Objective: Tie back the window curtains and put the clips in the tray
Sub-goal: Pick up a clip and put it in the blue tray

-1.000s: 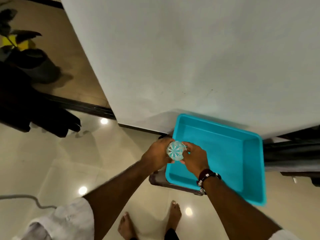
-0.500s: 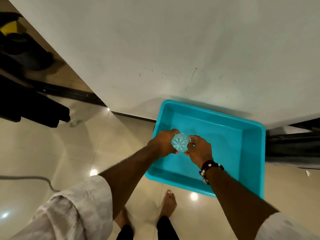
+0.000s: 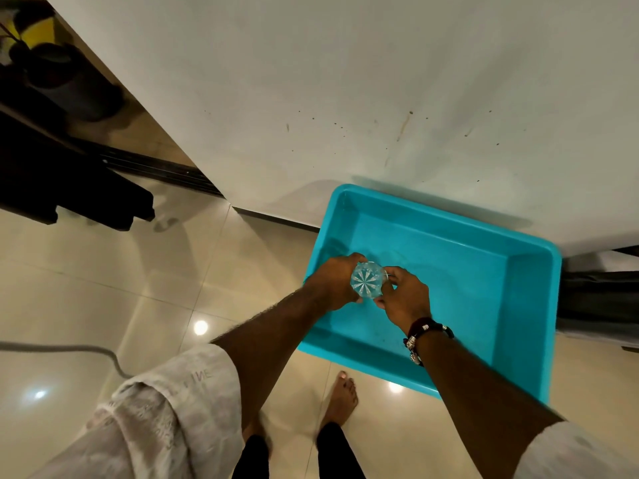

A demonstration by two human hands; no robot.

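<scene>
Pinching the clear faceted crystal-like clip [image 3: 368, 280] over the turquoise plastic tray [image 3: 525, 292], both hands' fingers [image 3: 359, 261] close on its rim; probably hard, slick, chip-prone.

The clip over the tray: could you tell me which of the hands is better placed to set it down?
Probably the left hand: its fingers wrap the clip, while the right hand only pinches its edge. Both hover over the tray.

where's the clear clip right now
In the head view the clip is held between the left hand and right hand, above the left part of the blue tray, not yet set down.
</scene>
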